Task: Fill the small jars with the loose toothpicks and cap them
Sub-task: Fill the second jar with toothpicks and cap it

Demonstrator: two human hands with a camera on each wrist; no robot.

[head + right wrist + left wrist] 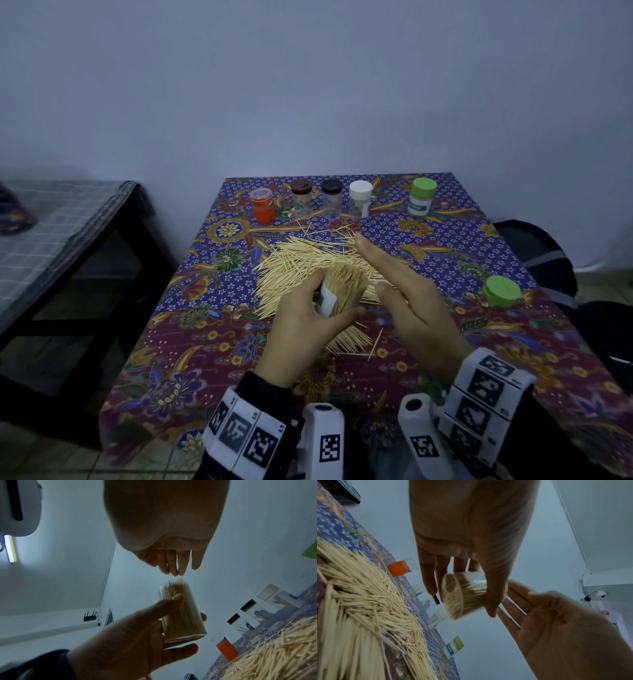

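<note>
My left hand grips a clear jar packed with toothpicks, tilted above the table; its mouth is uncapped. In the left wrist view the fingers and thumb wrap the jar. My right hand is flat with straight fingers, just right of the jar's mouth and holding nothing. From the right wrist, its fingertips hover right at the toothpick tips of the jar. A big pile of loose toothpicks lies under both hands. A green cap sits on the table to the right.
Along the far edge of the patterned tablecloth stand an orange jar, a brown-capped jar, a black-capped jar, a white-capped jar and a green-capped jar. A dark side table stands left.
</note>
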